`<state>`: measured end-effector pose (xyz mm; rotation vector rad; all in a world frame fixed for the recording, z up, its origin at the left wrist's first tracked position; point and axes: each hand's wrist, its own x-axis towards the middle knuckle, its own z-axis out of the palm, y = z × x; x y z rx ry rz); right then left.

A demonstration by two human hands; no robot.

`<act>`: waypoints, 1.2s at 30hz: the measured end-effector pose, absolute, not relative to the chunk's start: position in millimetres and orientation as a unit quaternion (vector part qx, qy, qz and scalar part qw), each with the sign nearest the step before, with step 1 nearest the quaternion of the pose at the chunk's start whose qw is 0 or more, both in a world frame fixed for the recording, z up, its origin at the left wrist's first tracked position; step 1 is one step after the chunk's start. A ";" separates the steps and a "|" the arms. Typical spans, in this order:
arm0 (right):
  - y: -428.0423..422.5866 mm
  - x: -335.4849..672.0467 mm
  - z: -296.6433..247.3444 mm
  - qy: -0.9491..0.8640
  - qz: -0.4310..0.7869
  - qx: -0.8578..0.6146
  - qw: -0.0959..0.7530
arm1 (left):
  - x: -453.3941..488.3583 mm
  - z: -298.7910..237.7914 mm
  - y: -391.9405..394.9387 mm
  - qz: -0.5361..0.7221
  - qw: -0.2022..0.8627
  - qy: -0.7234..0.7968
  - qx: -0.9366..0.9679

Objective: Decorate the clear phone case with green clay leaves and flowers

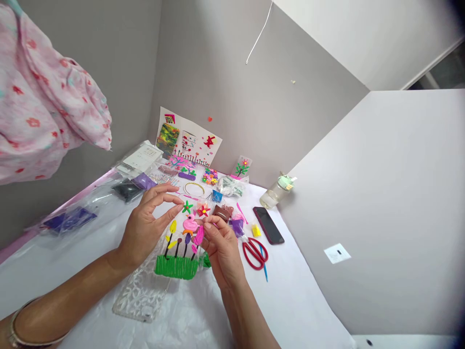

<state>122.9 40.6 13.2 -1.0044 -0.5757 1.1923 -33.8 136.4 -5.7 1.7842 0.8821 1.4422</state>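
Observation:
A clear patterned plastic sheet (140, 295) lies on the white table, decorated with clay: green grass (177, 267), yellow and purple flowers, a pink flamingo (189, 225), a green star flower (187, 207). My left hand (147, 223) hovers over the sheet's upper left, fingers spread, fingertips close to the green flower. My right hand (221, 247) sits at the sheet's right side, thumb and fingers pinched on a small pink clay piece (201, 223) next to the flamingo.
Red scissors (255, 253), a blue tool, a dark phone (268, 225), yellow, purple and brown clay lumps, and bags of clay lie around. Finished clay pictures (189, 140) lean on the grey back wall. A bottle (276, 191) stands by the right partition. Pink cloth (43, 97) hangs upper left.

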 end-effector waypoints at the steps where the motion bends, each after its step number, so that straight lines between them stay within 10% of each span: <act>1: 40.6 123.0 13.4 -0.256 0.529 -0.447 0.675 | -33.9 -5.4 136.1 0.549 0.339 0.338 0.685; 14: 40.1 121.6 13.4 -0.283 0.508 -0.462 0.669 | -28.6 9.2 131.2 0.442 0.668 0.293 0.523; 36: 39.7 120.1 11.8 -0.287 0.513 -0.460 0.665 | -27.2 12.0 132.1 0.420 0.711 0.291 0.483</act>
